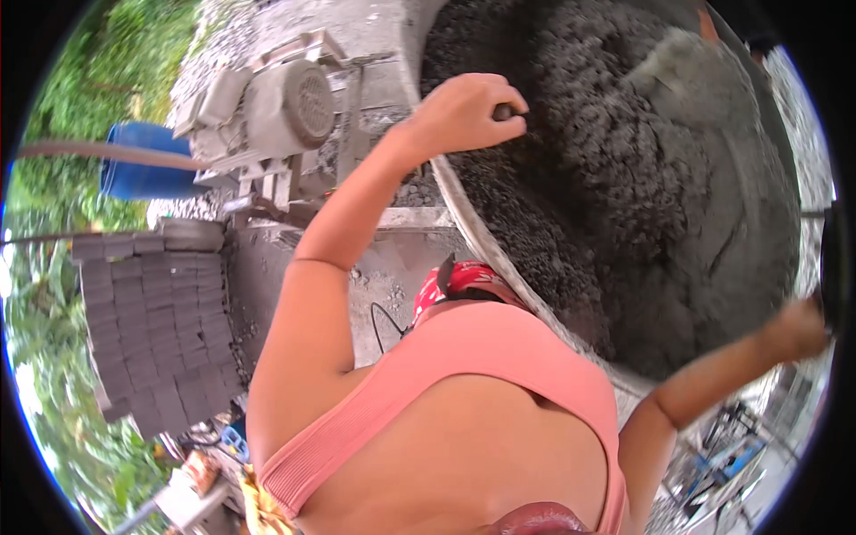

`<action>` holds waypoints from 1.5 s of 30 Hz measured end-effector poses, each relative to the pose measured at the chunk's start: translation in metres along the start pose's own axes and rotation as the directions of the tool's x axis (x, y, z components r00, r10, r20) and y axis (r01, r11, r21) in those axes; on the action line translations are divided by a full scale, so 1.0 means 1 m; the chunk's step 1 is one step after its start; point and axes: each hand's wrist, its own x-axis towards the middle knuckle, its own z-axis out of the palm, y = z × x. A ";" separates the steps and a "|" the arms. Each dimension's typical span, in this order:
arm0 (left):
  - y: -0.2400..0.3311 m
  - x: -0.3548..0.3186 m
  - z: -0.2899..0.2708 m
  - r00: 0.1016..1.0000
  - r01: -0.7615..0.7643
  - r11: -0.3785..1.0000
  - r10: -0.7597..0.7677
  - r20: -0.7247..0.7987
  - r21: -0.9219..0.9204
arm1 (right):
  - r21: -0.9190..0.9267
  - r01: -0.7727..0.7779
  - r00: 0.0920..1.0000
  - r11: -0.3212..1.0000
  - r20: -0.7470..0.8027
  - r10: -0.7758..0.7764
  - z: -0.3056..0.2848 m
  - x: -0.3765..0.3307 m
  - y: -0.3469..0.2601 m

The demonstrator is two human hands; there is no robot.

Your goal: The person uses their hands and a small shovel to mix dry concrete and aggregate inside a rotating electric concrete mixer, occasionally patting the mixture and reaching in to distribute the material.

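My left hand [470, 114] hovers over the near left part of a large round mixing pan [455, 196], above its rim. Its fingers are curled round, with a small dark patch between thumb and fingers that I cannot make out. Dark, crumbly wet mix [615, 152] fills much of the pan, and a paler grey powder heap [700, 80] lies at the far right. My right hand [798, 330] is out at the right edge, smeared by motion, beside a dark upright shape [835, 267]; its fingers do not show clearly.
A dusty electric motor [299, 102] stands left of the pan, with a blue barrel [147, 160] behind it. Stacked grey blocks [160, 321] rise at the left. Lower right, there is a jumble of blue and metal items [731, 459]. The pan's rim curves close before my body.
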 end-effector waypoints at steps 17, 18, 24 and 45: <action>-0.003 0.007 0.020 0.899 -0.262 0.964 0.264 0.350 -0.055 | 0.916 -0.130 0.561 0.380 0.384 -0.734 -0.092 -0.089 -0.220; 0.000 0.020 0.013 0.932 -0.268 0.963 0.267 0.247 -0.027 | 0.900 -0.278 0.630 0.335 0.434 -0.644 -0.088 -0.087 -0.215; 0.031 0.070 -0.012 0.963 0.155 0.972 -0.109 0.245 -0.175 | 0.639 -0.705 0.396 0.307 0.714 -0.577 -0.042 -0.090 -0.175; -0.008 0.097 0.140 0.520 0.001 1.000 0.015 0.854 -0.018 | 0.656 0.074 -0.820 0.751 0.468 -0.328 -0.021 -0.268 -0.101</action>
